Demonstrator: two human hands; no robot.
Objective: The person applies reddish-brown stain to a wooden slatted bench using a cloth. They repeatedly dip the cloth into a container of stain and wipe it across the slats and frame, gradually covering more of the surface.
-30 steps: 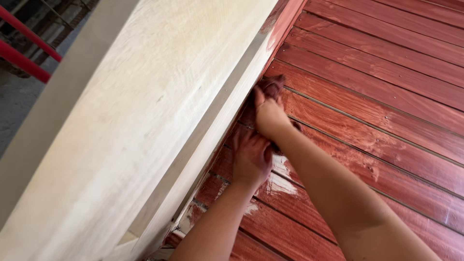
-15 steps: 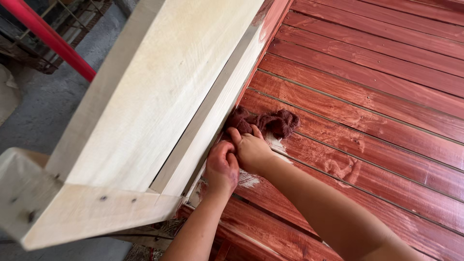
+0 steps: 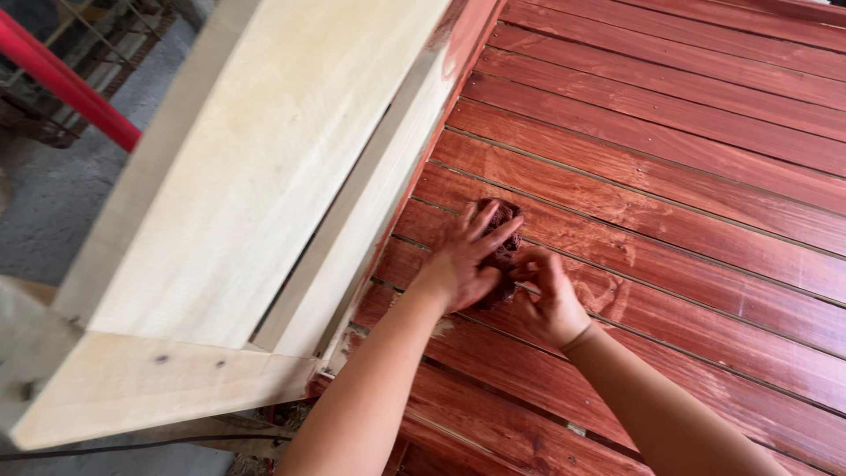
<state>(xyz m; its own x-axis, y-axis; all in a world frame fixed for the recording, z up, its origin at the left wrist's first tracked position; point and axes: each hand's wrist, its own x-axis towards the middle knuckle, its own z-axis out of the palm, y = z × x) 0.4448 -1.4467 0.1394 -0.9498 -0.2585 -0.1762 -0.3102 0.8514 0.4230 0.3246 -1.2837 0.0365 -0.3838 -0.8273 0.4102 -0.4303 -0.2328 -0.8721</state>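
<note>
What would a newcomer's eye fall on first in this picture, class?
Two hands meet at the centre: the left hand and right hand press a dark red-stained rag onto glossy red-stained wooden slats filling the right. Beside them on the left rises a pale, unstained wooden frame.

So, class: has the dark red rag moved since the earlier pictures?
Yes. The rag was up against the pale unstained frame; it now lies away from it, out on the red-stained slats, under both the left hand and right hand.
</note>
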